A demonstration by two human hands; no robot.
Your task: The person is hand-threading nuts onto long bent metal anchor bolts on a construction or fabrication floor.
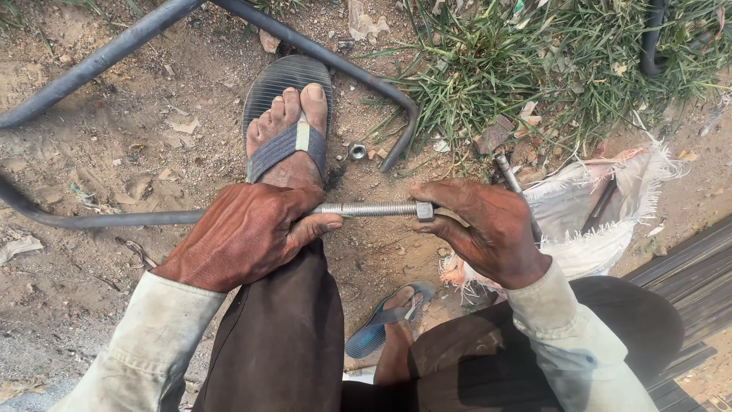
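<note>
The left hand (244, 233) is closed around one end of a threaded rod (370, 209), its fingers (316, 226) wrapped over the metal where the rod meets a bent dark metal bar (91, 220) that runs on past the knuckles. The right hand (488, 229) grips the rod's other end, fingers curled about a hex nut (425, 210) that sits on the thread, thumb on top. The rod lies level between the two sets of fingers, its bare threaded stretch showing in the gap. Just beyond the left fingers a foot in a grey sandal (288, 114) rests on the sandy ground (114, 145), and a loose nut (357, 151) lies on the dirt near it, beyond the middle of the rod. A dark tube frame (335, 65) curves around the sandal and the loose nut. Beyond the right fingers grows a tuft of grass (549, 61), and beside that hand lies a frayed white sack (602, 206) with a metal tool (509, 175) poking from it. Below the right fingers a second foot in a blue sandal (381, 324) shows between the person's dark trouser legs.
</note>
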